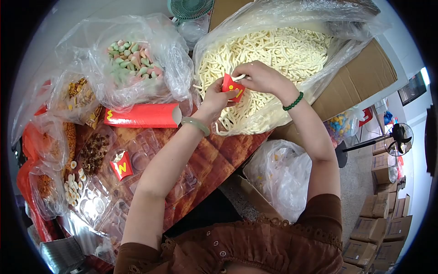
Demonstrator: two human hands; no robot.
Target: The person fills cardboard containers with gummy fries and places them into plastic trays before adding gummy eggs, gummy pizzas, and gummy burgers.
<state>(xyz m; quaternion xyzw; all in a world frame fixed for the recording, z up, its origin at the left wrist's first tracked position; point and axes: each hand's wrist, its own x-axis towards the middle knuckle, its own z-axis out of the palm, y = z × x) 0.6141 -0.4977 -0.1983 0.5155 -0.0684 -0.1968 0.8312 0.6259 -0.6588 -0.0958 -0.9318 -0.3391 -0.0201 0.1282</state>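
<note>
My left hand (215, 98) holds a small red fry box (233, 86) with a yellow mark, above a big plastic bag of pale fry-shaped sweets (273, 50). My right hand (261, 77) pinches several pale sticks at the mouth of that box. A jade bangle sits on my left wrist, green beads on my right. A filled small red box (121, 165) stands in a clear plastic tray (137, 182) on the wooden table (219, 157).
A stack of flat red boxes (143, 115) lies left of my left hand. Bags of pastel sweets (132, 59) and brown and yellow sweets (80, 93) crowd the left. A cardboard box (360, 77) holds the big bag. A white bag (280, 171) stands on the floor.
</note>
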